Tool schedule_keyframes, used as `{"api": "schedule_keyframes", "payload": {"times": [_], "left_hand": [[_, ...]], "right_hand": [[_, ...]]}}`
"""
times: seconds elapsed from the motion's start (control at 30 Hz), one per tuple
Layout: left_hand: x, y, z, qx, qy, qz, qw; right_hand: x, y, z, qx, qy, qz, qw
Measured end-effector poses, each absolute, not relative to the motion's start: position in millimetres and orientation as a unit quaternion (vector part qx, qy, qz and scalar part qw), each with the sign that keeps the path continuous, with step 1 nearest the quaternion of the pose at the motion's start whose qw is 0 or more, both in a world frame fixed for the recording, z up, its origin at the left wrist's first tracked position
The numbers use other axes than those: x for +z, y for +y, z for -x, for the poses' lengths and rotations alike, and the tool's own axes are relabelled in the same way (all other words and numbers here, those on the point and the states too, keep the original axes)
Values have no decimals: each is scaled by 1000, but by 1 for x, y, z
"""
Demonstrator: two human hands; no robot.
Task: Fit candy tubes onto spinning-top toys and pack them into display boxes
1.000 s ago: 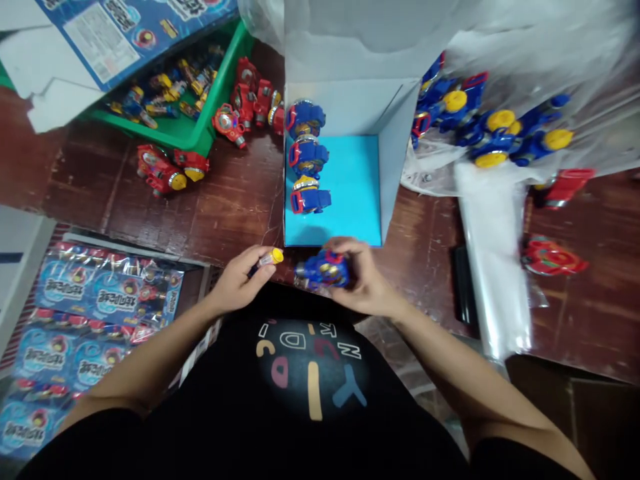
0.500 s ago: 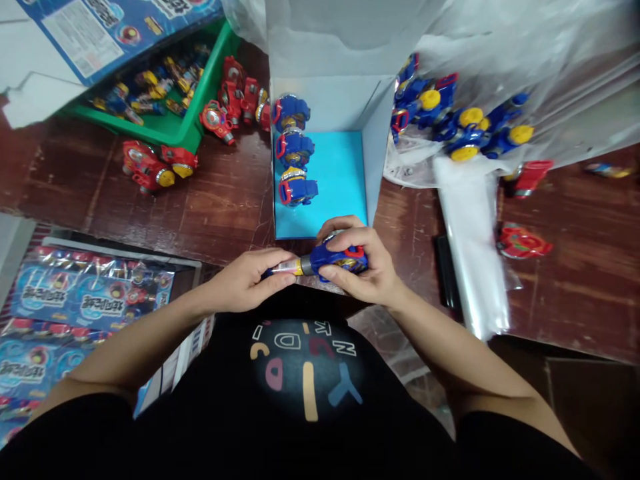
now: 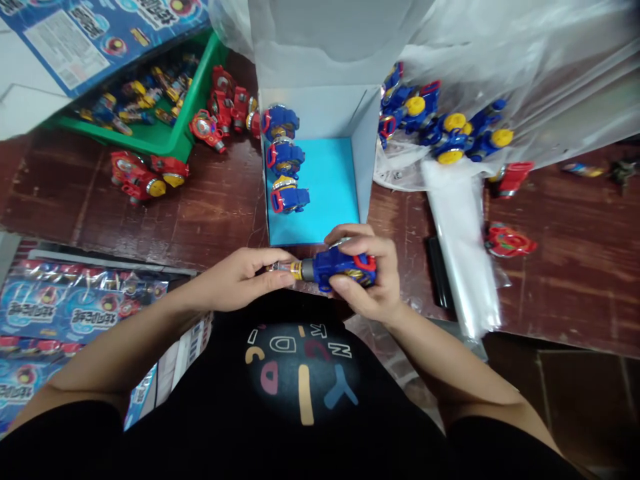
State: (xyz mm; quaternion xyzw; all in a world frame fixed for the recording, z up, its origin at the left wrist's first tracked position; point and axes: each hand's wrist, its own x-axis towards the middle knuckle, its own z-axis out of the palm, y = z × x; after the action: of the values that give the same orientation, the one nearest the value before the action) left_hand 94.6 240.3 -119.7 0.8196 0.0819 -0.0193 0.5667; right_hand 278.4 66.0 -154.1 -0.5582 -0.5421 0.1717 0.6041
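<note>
My right hand (image 3: 367, 273) is wrapped round a blue plastic toy (image 3: 327, 265) with a red loop and a grey nozzle that points left. Between the thumb and fingers of my left hand (image 3: 255, 279) is a small clear tube with a yellow end (image 3: 289, 268). Its yellow end meets the grey nozzle; whether it is fixed there I cannot tell. Just beyond my hands stands an open white box (image 3: 369, 153) with a light blue bottom. Several like blue toys (image 3: 287, 160) stand in a row along its left side.
A green bin (image 3: 181, 137) of small yellow-ended tubes stands left, under printed blue card (image 3: 65, 50). Red toys (image 3: 145, 175) lie beside it. Right are more blue toys (image 3: 450, 133), clear plastic bags (image 3: 460, 247) and a red piece (image 3: 510, 240). Packaged toys (image 3: 65, 307) sit lower left.
The blue toy has turned a little in my right hand, and my left fingers have shifted on the tube, showing more of it. The whole view has shifted slightly.
</note>
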Motion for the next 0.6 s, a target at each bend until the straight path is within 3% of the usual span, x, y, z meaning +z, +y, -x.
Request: {"api": "schedule_keyframes", "payload": {"times": [0.1, 0.2, 0.4, 0.6], "left_hand": [[-121, 235, -99, 142, 125, -910, 370], [-134, 236, -101, 226, 82, -949, 204], [-135, 246, -110, 185, 82, -933, 297], [-140, 272, -123, 318, -82, -942, 74]], "right_hand": [[-149, 72, -269, 315, -342, 602, 649], [-143, 76, -268, 494, -173, 574, 629], [-132, 78, -288, 435, -181, 573, 671], [-121, 85, -309, 535, -73, 574, 616]]}}
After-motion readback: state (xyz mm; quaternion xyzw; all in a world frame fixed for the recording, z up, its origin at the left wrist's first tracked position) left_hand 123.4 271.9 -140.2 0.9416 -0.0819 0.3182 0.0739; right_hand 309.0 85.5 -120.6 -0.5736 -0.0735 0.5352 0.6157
